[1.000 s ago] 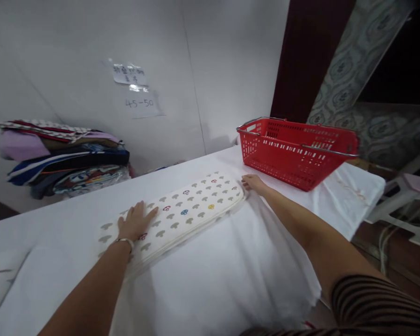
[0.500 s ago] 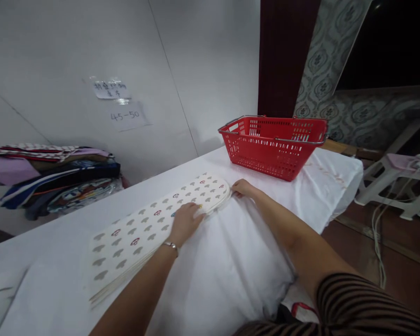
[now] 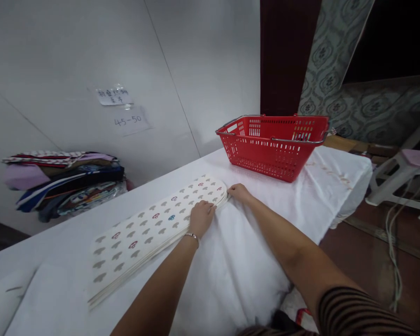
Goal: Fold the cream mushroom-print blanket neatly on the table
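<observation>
A long cream cloth (image 3: 154, 228) with grey, red and blue prints lies folded in layers on the white-covered table (image 3: 245, 252). Its far right end is rounded, and its near edge shows several stacked layers. My left hand (image 3: 201, 217), with a bracelet at the wrist, grips that near edge close to the rounded end, fingers on top and curled. At the tip of the rounded end, my right hand (image 3: 238, 192) pinches the cloth's edge between thumb and fingers.
A red plastic basket (image 3: 271, 154) stands at the table's back right. Folded clothes (image 3: 66, 182) are piled on the left by the wall. Part of another printed cloth (image 3: 7, 298) shows at lower left. A white stool (image 3: 402, 182) and cables (image 3: 392, 261) are on the right.
My left hand has slid right along the cloth's near edge, uncovering a blue print. My right hand stays at the rounded end. The view has shifted slightly.
</observation>
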Tool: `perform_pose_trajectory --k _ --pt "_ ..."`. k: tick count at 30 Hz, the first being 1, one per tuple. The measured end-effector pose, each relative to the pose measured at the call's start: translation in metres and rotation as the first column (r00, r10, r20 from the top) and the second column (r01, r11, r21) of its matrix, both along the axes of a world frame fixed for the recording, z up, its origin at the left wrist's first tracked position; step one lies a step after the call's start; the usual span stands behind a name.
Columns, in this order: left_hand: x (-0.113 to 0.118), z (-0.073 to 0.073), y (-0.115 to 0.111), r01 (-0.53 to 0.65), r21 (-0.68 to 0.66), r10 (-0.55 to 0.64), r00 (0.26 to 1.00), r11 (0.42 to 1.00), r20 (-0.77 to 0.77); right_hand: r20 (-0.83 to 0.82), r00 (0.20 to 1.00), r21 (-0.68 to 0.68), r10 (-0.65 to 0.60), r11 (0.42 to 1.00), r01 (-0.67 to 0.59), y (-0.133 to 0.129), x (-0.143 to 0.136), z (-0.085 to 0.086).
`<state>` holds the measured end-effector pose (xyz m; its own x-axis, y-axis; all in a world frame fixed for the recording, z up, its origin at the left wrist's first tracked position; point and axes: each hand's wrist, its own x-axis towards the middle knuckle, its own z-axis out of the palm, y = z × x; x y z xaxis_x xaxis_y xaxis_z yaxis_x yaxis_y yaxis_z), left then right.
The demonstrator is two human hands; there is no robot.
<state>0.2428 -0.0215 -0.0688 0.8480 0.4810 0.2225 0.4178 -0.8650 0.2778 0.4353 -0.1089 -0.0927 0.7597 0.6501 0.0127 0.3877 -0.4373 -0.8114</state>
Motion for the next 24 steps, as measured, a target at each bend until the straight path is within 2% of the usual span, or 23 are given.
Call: perform_pose_trajectory --k 3,7,12,17,24 --pt "0.012 0.006 0.0 0.013 -0.033 -0.012 1.0 0.999 0.018 -0.003 1.0 -0.005 0.0 1.0 0.0 0.002 0.0 0.001" --pt "0.042 0.01 -0.002 -0.011 -0.054 0.012 1.0 0.998 0.001 0.005 1.0 0.01 -0.01 1.0 0.01 0.003 0.002 0.0" --pt "0.071 0.013 -0.005 -0.13 -0.208 0.119 0.991 0.969 -0.068 0.015 1.0 0.073 -0.022 0.997 0.02 0.004 0.004 -0.004" --pt "0.071 0.01 -0.002 -0.185 -0.298 0.174 0.983 0.936 -0.066 0.011 1.0 0.105 0.006 0.994 -0.007 0.007 0.004 -0.005" --pt "0.068 0.007 -0.003 -0.217 -0.321 0.221 0.975 0.922 -0.025 0.031 1.0 0.063 0.002 0.998 -0.004 0.008 0.002 -0.002"
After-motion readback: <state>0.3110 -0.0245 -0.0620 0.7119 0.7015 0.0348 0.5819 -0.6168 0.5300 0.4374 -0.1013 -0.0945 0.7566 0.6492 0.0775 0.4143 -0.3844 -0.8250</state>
